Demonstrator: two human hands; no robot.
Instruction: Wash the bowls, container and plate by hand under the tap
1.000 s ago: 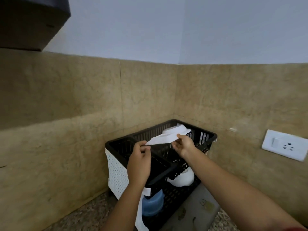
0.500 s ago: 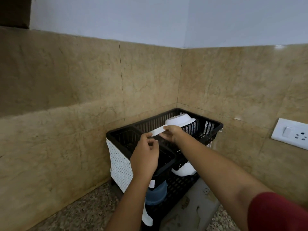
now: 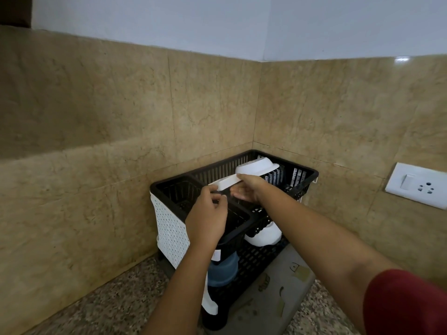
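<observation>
Brown tiles meet above the speckled bench (image 3: 108, 308), where a black rack (image 3: 302, 170) stands in the back corner. Both hands hold a white plate (image 3: 226, 182) over the rack's top shelf: the grip of the left hand (image 3: 206, 218) pinches one end and the grip of the right hand (image 3: 249, 189) clasps the other, beside an upside-down white bowl (image 3: 256, 165). Below, a blue container (image 3: 222, 269) and a second bowl (image 3: 263, 235) are half hidden, and a small tag (image 3: 216, 255) cannot be read.
</observation>
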